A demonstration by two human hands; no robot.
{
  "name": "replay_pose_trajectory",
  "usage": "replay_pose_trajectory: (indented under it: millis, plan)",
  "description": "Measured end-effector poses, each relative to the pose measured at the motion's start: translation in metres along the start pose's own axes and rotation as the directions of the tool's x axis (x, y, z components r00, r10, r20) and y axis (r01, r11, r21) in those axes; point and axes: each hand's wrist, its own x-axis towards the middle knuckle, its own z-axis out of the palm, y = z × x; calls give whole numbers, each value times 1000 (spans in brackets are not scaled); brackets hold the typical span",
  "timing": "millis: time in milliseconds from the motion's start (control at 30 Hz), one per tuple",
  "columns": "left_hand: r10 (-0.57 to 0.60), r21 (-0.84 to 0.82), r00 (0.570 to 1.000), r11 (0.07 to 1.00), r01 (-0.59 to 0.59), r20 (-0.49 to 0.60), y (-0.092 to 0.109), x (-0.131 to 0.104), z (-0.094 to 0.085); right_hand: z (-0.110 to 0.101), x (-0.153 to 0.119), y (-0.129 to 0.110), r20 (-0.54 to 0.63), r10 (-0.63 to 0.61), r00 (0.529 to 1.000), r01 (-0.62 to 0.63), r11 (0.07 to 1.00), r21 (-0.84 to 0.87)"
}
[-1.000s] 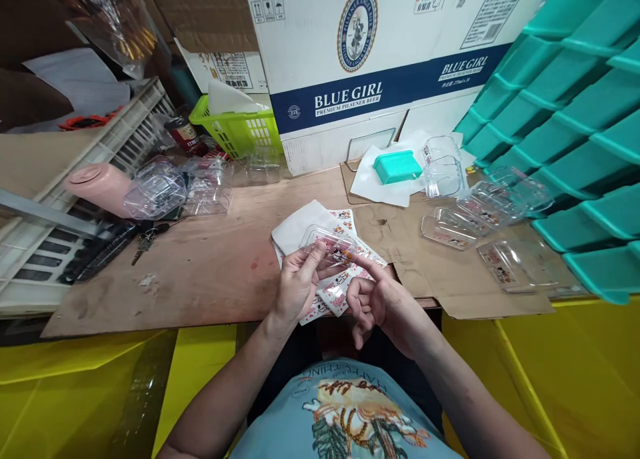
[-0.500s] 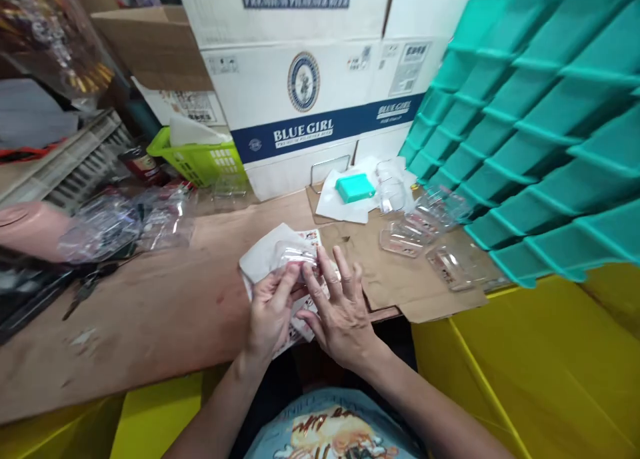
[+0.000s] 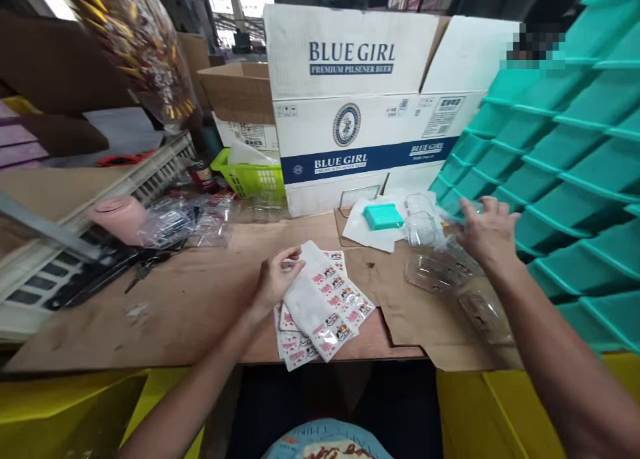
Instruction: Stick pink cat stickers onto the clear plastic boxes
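Note:
Sticker sheets point(image 3: 330, 299) with small cartoon prints lie fanned out on the brown tabletop, a blank white backing among them. Just at their left edge is my left hand point(image 3: 281, 276), fingers curled with the tips close together; whether anything is between them is too small to tell. My right hand point(image 3: 489, 231) reaches out to the right, over clear plastic pieces beside the teal bins; its fingers are bent around a clear plastic piece point(image 3: 463, 209). Clear plastic cases point(image 3: 433, 274) lie below it on the cardboard, one more case point(image 3: 486, 316) nearer the front.
A teal block point(image 3: 383, 216) rests on white paper. Behind stands a white carton point(image 3: 345, 66); teal bins point(image 3: 575, 199) rise at right. A green basket point(image 3: 255, 178), pink cup point(image 3: 119, 219), plastic packaging point(image 3: 213, 219) and keys point(image 3: 145, 270) are at left.
My right hand has left the sheets and moved far right to the clear plastic. The clear case is gone from my left hand, which stays by the sheets. The view has tilted up and turned left.

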Motion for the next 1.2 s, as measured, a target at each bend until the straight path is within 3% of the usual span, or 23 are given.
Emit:
replay_pose_trajectory:
  millis: [100, 167, 233, 300, 367, 500, 633, 700, 767, 833, 900, 933, 967, 1000, 1067, 1100, 1133, 1200]
  plan:
    - [29, 229, 1000, 973, -28, -1, -18, 18, -9, 9, 5, -21, 45, -58, 997, 60, 998, -33]
    - [26, 335, 999, 942, -33, 25, -26, 24, -7, 10, -14, -65, 47, -153, 987, 149, 986, 76]
    - [29, 388, 999, 921, -44, 42, -34, 26, -1, 11, -44, -117, 144, -288, 947, 230, 918, 323]
    - [37, 365, 998, 930, -50, 43, -40, 25, 1, 14, -73, -163, 287, -375, 882, 175, 824, 539]
    - [40, 328, 998, 943, -52, 41, -42, 21, -1, 16, -92, -191, 352, -403, 845, 96, 762, 641]
    - [34, 229, 999, 973, -42, 37, -32, 11, -8, 12, -92, -204, 354, -391, 849, 34, 710, 704]
    - [2, -32, 999, 999, 0, 45, -11, 1, -8, -2, -72, -208, 333, -463, 821, -24, 555, 832]
    - [56, -56, 998, 997, -56, -14, 3, -1, -11, -12, -63, -211, 321, -504, 802, -25, 508, 861]
    - [208, 80, 977, 976, -204, -51, 19, 1, -18, -25, -53, -211, 316, -610, 727, 36, 493, 869]
    - [307, 195, 948, 928, -317, 79, 36, 4, -26, -37, -41, -207, 327, -750, 575, 94, 457, 884]
    - [222, 154, 934, 950, -271, 279, 47, 7, -31, -46, -29, -201, 356, -831, 426, 115, 440, 890]
    - [139, 83, 928, 981, -177, 346, 49, 7, -30, -50, -25, -198, 375, -834, 405, 111, 452, 885]
    - [54, -9, 923, 998, -55, 382, 49, 6, -28, -51, -22, -197, 385, -815, 433, 113, 473, 874]
    - [-23, -115, 921, 991, 73, 390, 46, 4, -24, -52, -22, -197, 374, -774, 511, 127, 499, 858]
    - [-155, -326, 919, 903, 280, 362, 37, -3, -15, -51, -32, -203, 256, -627, 736, 189, 553, 811]
    - [-205, -413, 917, 844, 343, 343, 32, -7, -9, -49, -41, -208, 160, -549, 820, 234, 577, 783]
    - [-247, -483, 913, 786, 385, 325, 27, -11, -4, -46, -53, -214, 62, -495, 866, 283, 590, 756]
    - [-296, -569, 897, 697, 437, 327, 21, -19, 4, -38, -78, -227, -61, -475, 878, 361, 574, 735]
